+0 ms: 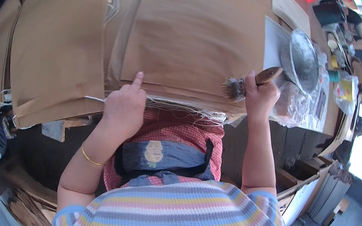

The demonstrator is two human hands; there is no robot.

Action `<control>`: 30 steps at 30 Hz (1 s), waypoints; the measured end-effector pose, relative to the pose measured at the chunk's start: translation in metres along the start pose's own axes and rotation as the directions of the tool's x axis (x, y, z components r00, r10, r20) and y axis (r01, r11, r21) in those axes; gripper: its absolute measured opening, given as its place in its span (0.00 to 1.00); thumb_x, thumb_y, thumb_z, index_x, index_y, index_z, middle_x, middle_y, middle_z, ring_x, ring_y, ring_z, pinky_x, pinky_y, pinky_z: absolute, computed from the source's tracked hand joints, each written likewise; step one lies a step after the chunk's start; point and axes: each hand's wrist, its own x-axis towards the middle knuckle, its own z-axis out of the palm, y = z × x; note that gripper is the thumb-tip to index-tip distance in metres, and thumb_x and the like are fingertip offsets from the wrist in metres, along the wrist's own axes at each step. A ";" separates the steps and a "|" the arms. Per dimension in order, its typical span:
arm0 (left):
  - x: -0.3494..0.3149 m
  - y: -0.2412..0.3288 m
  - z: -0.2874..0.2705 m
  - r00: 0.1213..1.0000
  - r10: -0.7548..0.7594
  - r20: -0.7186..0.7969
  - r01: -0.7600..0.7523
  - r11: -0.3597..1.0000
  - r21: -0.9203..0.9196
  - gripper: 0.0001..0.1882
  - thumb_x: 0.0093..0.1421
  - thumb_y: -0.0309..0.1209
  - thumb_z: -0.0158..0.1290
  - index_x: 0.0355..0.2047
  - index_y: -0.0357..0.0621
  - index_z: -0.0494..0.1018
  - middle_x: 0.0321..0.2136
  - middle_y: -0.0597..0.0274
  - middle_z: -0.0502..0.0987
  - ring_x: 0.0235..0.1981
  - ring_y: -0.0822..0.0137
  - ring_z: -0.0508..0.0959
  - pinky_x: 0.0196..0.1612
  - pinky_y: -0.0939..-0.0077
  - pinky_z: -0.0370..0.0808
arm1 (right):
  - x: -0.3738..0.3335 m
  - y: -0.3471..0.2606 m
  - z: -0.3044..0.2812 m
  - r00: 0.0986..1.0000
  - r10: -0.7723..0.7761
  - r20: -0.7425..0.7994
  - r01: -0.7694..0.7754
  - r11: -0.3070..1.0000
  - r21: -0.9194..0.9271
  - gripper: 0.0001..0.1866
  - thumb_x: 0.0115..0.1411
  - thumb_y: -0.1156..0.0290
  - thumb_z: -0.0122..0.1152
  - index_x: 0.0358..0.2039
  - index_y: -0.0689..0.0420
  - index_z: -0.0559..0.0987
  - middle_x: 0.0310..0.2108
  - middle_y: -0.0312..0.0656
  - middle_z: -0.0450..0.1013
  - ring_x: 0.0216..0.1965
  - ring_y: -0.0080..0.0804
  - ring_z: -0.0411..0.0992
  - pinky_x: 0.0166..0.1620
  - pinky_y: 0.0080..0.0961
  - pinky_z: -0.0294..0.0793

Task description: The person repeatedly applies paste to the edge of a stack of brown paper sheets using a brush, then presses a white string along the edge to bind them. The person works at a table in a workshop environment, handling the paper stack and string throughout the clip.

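A brush (pixel 234 89) with a wooden handle and shaggy, greyish bristles is gripped in my right hand (pixel 261 95). Its bristles point left, over the right part of a stack of brown paper sheets (pixel 196 36). My left hand (pixel 125 107) lies at the near edge of that stack, with one finger stretched onto the paper and the others partly hidden. Between my hands, loose white strings (pixel 190 109) hang along the near edge.
More brown paper pieces with string (pixel 62 36) cover the table's left. A metal bowl (pixel 300 60) and crumpled clear plastic (pixel 292 105) are at the right. Past them stand assorted items and a plastic bag (pixel 346 93). Cardboard boxes (pixel 295 175) stand below the table on the right.
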 end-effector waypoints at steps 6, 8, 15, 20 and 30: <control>0.000 0.006 -0.007 0.998 -0.042 0.050 0.039 0.998 0.050 0.04 0.48 0.23 0.50 0.27 0.37 0.71 0.57 0.46 0.66 0.35 0.56 0.77 0.38 0.63 0.76 | 0.008 -0.006 0.004 0.994 -0.111 -0.004 0.107 0.962 -0.251 0.18 0.52 0.59 0.62 0.15 0.60 0.74 0.17 0.52 0.71 0.20 0.52 0.71 0.25 0.39 0.69; 0.001 0.009 -0.008 0.997 -0.052 0.065 0.048 0.997 0.068 0.03 0.48 0.23 0.49 0.26 0.38 0.70 0.57 0.47 0.66 0.35 0.56 0.77 0.37 0.62 0.76 | 0.012 0.000 -0.005 0.997 0.019 0.076 -0.016 0.999 -0.035 0.19 0.53 0.57 0.63 0.17 0.61 0.76 0.16 0.48 0.72 0.18 0.46 0.71 0.25 0.35 0.69; 0.000 0.011 -0.012 0.996 -0.065 0.058 0.063 0.998 0.031 0.04 0.52 0.23 0.46 0.21 0.36 0.66 0.56 0.45 0.67 0.31 0.52 0.77 0.36 0.60 0.75 | 0.008 0.098 -0.110 0.863 0.374 -0.340 -0.068 0.753 0.654 0.09 0.58 0.68 0.64 0.30 0.61 0.81 0.23 0.30 0.72 0.21 0.16 0.64 0.25 0.15 0.62; -0.004 0.008 -0.015 0.993 0.050 -0.109 -0.058 0.996 -0.068 0.07 0.56 0.23 0.46 0.21 0.35 0.66 0.50 0.43 0.71 0.28 0.51 0.76 0.32 0.60 0.73 | -0.015 0.159 -0.151 0.980 -0.201 0.000 0.183 0.889 -0.419 0.13 0.52 0.79 0.60 0.40 0.58 0.81 0.27 0.43 0.73 0.28 0.38 0.72 0.34 0.27 0.72; -0.028 0.052 -0.107 0.960 0.276 -0.050 -0.229 0.670 -0.706 0.02 0.53 0.21 0.53 0.28 0.35 0.73 0.19 0.55 0.70 0.21 0.56 0.72 0.23 0.68 0.66 | -0.109 -0.029 -0.026 0.551 -0.717 0.427 0.010 0.517 0.856 0.16 0.53 0.80 0.60 0.45 0.63 0.77 0.36 0.46 0.74 0.38 0.39 0.72 0.40 0.33 0.71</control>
